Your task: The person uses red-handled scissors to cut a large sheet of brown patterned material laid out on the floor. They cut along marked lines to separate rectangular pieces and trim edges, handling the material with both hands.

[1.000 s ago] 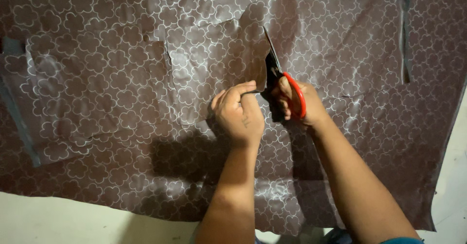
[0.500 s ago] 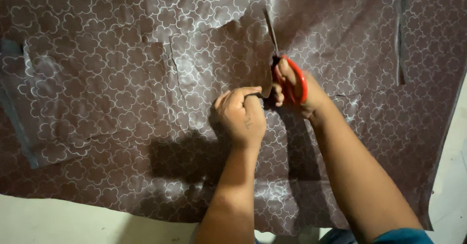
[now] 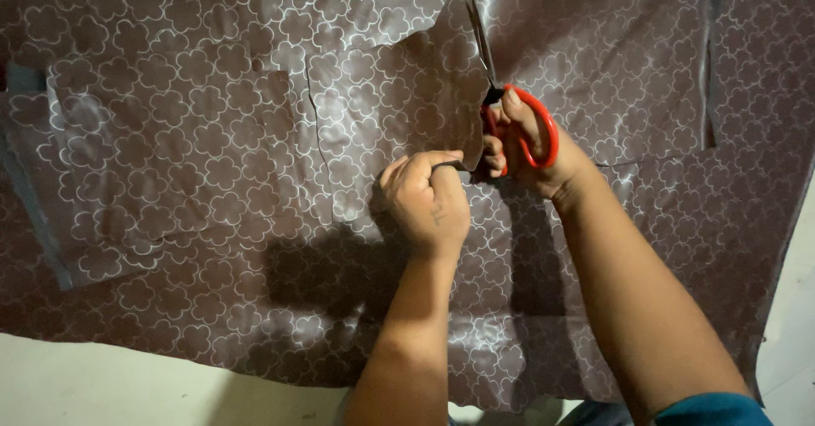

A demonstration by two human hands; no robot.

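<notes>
A large brown fabric (image 3: 212, 180) with a pale flower-outline pattern lies spread flat. My right hand (image 3: 531, 150) grips red-handled scissors (image 3: 509, 95), whose blades point away from me along a cut edge in the cloth. My left hand (image 3: 427, 201) pinches the raised edge of the fabric just left of the scissors, lifting a flap. The two hands nearly touch.
A pale floor (image 3: 110, 383) shows along the near edge and at the right (image 3: 794, 307). Separate cut pieces of the same cloth lie on the left (image 3: 127, 163) and upper right (image 3: 628, 69). A blue sleeve (image 3: 713, 409) shows at the bottom right.
The scissors and my right hand have moved further away from me along the cut. My left hand has stayed beside them on the fabric edge.
</notes>
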